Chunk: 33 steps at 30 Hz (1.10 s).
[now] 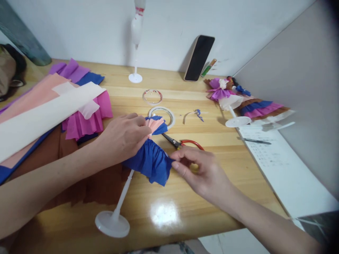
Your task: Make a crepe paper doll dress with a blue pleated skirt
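A small figure on a white stand (pixel 116 215) tilts over the front of the wooden table, wearing a gathered blue crepe-paper skirt (pixel 150 160). My left hand (pixel 127 135) is closed round its upper part, where a pleated pink and blue paper piece (pixel 156 124) sticks out. Between thumb and index finger, my right hand (pixel 197 169) pinches the right edge of the blue skirt. Scissors with red handles (pixel 176 141) lie just behind my right hand, partly covered by it. A roll of tape (pixel 172 118) lies beyond the paper piece.
Stacked crepe paper (pixel 47 109) covers the left side. Behind stand another white stand (pixel 135 77) and a phone (pixel 200 58) against the wall. A dressed doll (pixel 259 106) lies at the right, near a pen (pixel 256 141) on a white sheet (pixel 280 158). A clear ring (pixel 152 102) lies mid-table.
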Tool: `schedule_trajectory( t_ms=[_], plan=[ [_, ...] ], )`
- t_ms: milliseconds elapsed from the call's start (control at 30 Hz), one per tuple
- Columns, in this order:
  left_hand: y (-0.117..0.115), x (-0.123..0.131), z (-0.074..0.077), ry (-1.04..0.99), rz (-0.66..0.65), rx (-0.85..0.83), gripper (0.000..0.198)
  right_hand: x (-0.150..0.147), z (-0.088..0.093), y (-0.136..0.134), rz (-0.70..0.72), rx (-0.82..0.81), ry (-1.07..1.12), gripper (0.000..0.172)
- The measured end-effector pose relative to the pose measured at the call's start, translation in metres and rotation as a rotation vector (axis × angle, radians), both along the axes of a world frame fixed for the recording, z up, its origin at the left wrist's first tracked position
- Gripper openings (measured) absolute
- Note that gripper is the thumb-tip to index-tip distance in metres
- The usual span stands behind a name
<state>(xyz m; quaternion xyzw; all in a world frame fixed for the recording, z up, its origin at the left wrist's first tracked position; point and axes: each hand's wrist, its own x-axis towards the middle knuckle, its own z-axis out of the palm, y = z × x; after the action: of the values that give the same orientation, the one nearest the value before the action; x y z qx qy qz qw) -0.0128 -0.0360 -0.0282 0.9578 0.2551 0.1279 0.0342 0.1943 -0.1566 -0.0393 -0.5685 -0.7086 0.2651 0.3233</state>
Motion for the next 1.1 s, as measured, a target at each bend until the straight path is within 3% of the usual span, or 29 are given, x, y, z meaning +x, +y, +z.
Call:
schedule_trajectory(
  t_ms=[100, 200, 333, 667, 1100],
  plan=[
    [0.000, -0.001, -0.001, -0.021, -0.001, -0.005, 0.025, -0.001, -0.001, -0.010, 0.055, 0.320, -0.182, 0.016],
    [-0.001, -0.001, -0.003, -0.031, 0.001, 0.005, 0.024, -0.001, -0.005, -0.015, 0.008, 0.484, -0.300, 0.029],
    [-0.003, -0.001, -0.006, -0.044, 0.010, 0.041, 0.023, 0.000, -0.012, -0.015, -0.050, 0.483, -0.277, 0.036],
    [-0.004, 0.001, -0.007, -0.075, -0.005, 0.141, 0.019, -0.004, -0.021, -0.012, -0.130, 0.531, -0.518, 0.059],
    [-0.004, 0.002, -0.005, -0.032, -0.014, 0.104, 0.022, -0.004, -0.020, -0.015, -0.110, 0.538, -0.547, 0.080]
  ],
)
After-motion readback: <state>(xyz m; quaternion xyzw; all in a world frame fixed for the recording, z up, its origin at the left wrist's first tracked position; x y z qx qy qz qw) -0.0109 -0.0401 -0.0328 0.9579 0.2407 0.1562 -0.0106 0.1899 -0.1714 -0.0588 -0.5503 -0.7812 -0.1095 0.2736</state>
